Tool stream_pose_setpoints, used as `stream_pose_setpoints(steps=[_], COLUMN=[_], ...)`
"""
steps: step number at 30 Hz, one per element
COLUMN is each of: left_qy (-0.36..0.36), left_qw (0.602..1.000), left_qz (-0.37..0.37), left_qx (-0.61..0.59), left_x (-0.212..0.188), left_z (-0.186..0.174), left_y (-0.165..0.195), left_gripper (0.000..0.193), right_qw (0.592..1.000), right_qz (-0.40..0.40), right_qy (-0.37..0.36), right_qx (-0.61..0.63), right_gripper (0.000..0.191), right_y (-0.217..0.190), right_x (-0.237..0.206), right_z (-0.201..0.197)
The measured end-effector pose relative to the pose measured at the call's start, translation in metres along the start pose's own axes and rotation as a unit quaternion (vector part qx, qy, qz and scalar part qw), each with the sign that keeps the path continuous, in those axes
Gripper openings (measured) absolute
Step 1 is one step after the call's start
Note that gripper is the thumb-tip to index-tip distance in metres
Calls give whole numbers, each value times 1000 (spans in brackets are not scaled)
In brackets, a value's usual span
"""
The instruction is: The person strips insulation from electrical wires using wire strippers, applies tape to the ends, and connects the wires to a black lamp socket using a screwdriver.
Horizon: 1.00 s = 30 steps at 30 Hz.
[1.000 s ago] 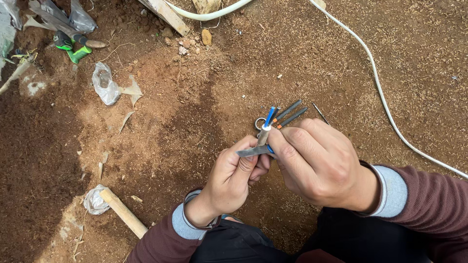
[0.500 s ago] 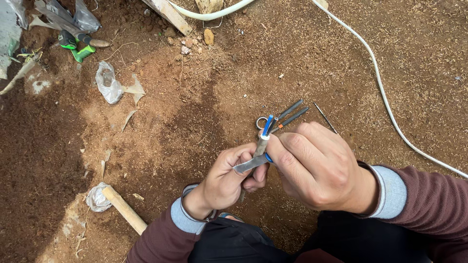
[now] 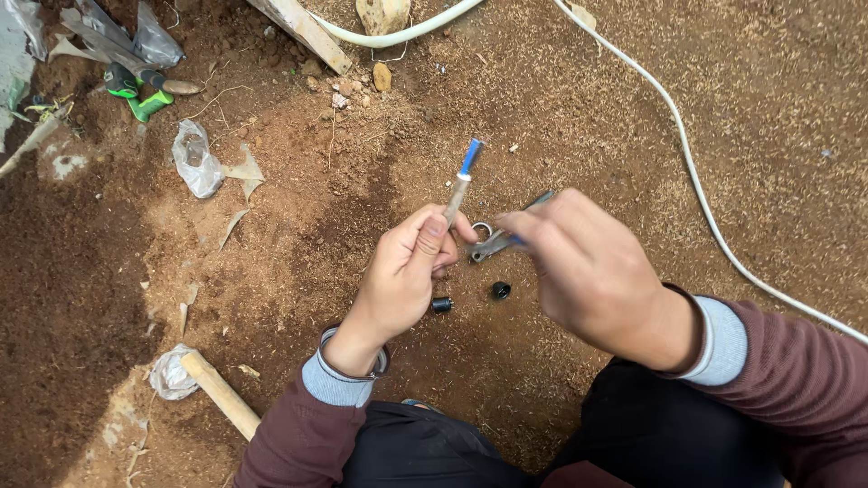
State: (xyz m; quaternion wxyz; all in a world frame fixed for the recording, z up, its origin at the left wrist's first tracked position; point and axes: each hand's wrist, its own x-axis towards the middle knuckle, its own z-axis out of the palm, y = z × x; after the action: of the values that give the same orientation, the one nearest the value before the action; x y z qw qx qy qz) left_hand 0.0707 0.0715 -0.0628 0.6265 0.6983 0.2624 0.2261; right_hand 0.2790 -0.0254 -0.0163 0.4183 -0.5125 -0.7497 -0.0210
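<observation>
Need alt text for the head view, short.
Over reddish dirt, the left hand holds up a thin blue-tipped tool while the right hand grips a metal tool. Two small black caps lie below; a white cable runs right.

Both arms: maroon long sleeves w/ light blue-grey ribbed cuffs. Left hand [image 3: 402,271]: dark band at wrist beside cuff. Right hand [image 3: 592,271]: bare, no gloves. Dark trousers, near edge.

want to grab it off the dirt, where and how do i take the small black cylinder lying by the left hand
Pinch the small black cylinder across its round sides from straight above: it lies on its side on bare dirt, with the left hand just above it and open ground below.
</observation>
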Motion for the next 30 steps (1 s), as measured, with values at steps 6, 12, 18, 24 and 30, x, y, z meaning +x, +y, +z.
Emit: stream_pose_setpoints(steps=[6,12,18,24,30], left_qy=[98,89,126,176,215], left_qw=[905,903,900,912,914], left_qz=[56,106,145,150,171], left_qx=[411,406,390,339,299], left_x=[-4,-19,-29,-31,-27], left_z=[11,14,18,26,34], left_y=[31,49,49,45,49], left_gripper=[17,13,12,14,14], right_qw=[999,991,988,985,986], right_qz=[-17,-116,-134,-125,-109], right_qy=[-37,-50,-9,37,60], right_qx=[3,-42,-80,-116,-112], right_gripper=[31,26,24,22,21], right_y=[15,26,23,17,11], right_x=[1,9,6,4,6], right_z=[9,16,19,22,21])
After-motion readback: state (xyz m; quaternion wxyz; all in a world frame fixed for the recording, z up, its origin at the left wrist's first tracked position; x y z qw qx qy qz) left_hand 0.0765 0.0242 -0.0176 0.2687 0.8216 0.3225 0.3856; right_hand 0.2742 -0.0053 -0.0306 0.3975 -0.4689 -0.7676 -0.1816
